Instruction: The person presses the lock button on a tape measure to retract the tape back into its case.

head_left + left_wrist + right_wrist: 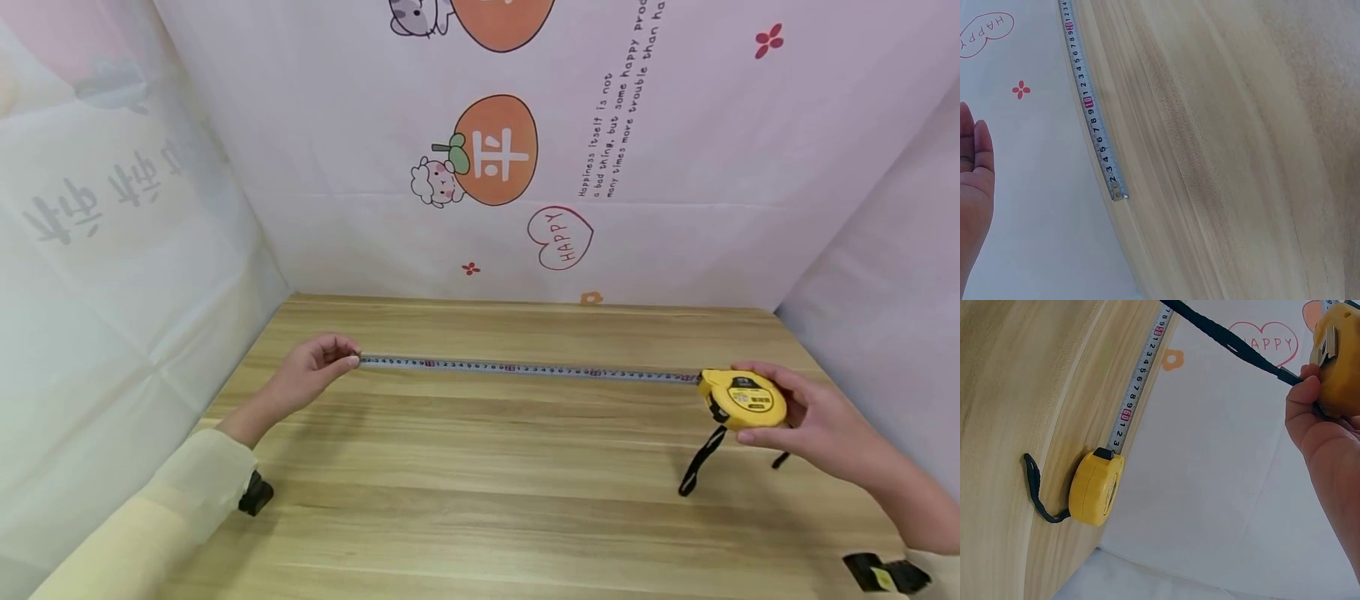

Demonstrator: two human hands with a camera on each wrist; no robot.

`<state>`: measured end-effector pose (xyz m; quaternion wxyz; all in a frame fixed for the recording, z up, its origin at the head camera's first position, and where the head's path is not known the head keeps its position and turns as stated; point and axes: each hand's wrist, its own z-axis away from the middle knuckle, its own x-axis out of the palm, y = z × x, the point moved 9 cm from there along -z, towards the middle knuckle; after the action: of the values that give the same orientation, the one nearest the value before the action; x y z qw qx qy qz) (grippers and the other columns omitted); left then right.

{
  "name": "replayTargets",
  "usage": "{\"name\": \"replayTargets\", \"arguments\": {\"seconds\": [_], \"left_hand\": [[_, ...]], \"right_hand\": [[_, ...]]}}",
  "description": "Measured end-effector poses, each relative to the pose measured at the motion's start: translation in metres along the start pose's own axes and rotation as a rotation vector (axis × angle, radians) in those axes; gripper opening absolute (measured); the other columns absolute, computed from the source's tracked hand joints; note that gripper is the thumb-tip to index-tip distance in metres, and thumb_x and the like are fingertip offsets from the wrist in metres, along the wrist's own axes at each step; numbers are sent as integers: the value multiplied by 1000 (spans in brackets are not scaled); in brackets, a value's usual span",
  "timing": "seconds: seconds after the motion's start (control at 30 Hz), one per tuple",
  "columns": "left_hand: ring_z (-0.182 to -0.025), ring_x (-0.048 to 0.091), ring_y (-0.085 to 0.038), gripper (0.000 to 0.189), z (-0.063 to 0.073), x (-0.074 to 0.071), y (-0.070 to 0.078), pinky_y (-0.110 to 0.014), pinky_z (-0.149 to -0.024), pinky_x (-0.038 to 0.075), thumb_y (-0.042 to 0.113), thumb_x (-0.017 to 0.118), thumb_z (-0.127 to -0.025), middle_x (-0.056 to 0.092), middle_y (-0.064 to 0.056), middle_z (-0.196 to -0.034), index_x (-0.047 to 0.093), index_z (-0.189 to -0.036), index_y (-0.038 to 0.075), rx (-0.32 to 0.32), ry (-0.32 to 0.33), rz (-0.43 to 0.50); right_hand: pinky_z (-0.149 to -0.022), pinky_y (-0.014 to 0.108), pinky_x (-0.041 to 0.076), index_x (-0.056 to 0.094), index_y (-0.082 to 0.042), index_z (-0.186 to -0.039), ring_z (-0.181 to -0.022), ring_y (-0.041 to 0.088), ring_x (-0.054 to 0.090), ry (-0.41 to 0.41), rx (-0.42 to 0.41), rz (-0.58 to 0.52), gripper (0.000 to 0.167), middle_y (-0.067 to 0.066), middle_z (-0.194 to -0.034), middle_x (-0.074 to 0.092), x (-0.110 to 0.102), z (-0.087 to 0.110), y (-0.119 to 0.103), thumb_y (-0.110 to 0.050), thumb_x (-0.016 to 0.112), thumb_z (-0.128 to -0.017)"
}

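"Tape measure (753,408), where?"
"Gripped by the right hand (836,429), above the table (450,517); the left hand (311,371), well apart, pinches the tape's end (367,360)."
"Beyond?"
"A second tape measure (1095,490) near the table's back edge, then a printed cloth (352,167) blocking the way."

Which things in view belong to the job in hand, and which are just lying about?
Job in hand:
- yellow tape measure, in the right hand
- its blade, end pinched by the left hand

Lying about, apparently:
- second tape measure, untouched on the table
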<state>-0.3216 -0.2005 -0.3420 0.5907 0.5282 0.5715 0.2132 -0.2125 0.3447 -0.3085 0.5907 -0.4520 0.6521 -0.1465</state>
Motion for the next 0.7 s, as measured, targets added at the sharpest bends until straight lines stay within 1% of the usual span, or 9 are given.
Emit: {"name": "replayTargets", "arguments": {"seconds": [0.1,0.17,0.23,0.3,0.4,0.57,0.63,0.7], "left_hand": [[-85,59,-14,23,-1,1,-1,-24,-74,51,13,58,-99,60,-21,-102,58,-112,-5,-2,-1,0],[-86,60,-14,23,-1,2,-1,-24,-75,51,14,59,-99,59,-25,-104,58,-112,-5,-6,-3,-1],[-86,60,-14,23,-2,3,-1,-24,-75,51,14,59,-99,59,-26,-104,58,-112,-5,-5,-7,-2],[-86,60,-15,23,-3,5,1,-25,-75,51,14,59,-99,58,-28,-105,58,-112,-5,1,-12,1],[-86,60,-15,22,-3,6,2,-25,-74,51,14,59,-99,58,-29,-105,58,-111,-5,9,-14,5],[-85,60,-15,21,-4,6,3,-24,-74,51,13,59,-99,61,-23,-102,59,-110,-5,20,-11,3],[-85,60,-15,21,-4,7,3,-24,-75,51,13,59,-99,61,-21,-101,59,-110,-5,20,-11,5],[-86,60,-15,21,-4,7,3,-24,-75,51,13,59,-99,61,-21,-101,59,-110,-5,19,-13,6]], "right_hand": [[-71,24,54,37,5,-142,-97,5,62,-14,-21,-7,75,-11,-122,54,2,-1,-3,14,74,-77],[-72,23,54,36,8,-142,-99,4,61,-23,-22,-7,75,-12,-123,53,3,-2,-3,13,74,-77],[-73,23,54,34,9,-142,-100,4,61,-33,-15,-17,75,-12,-125,52,5,-2,-3,13,73,-78],[-74,23,54,34,8,-142,-101,3,60,-38,-12,-27,75,-12,-126,51,6,-2,-2,13,72,-79],[-75,21,53,34,3,-144,-103,3,59,-52,-29,-49,75,-11,-128,49,8,-3,-1,16,70,-79],[-79,19,51,34,-7,-146,-108,3,57,-95,-72,-105,78,-9,-132,47,11,-4,-2,21,65,-81],[-81,19,51,33,-8,-147,-110,3,56,-114,-87,-132,78,-8,-134,47,12,-5,-3,23,63,-81],[-82,19,50,33,-8,-147,-111,4,56,-122,-102,-143,78,-7,-134,46,13,-6,-6,23,62,-81]]}}
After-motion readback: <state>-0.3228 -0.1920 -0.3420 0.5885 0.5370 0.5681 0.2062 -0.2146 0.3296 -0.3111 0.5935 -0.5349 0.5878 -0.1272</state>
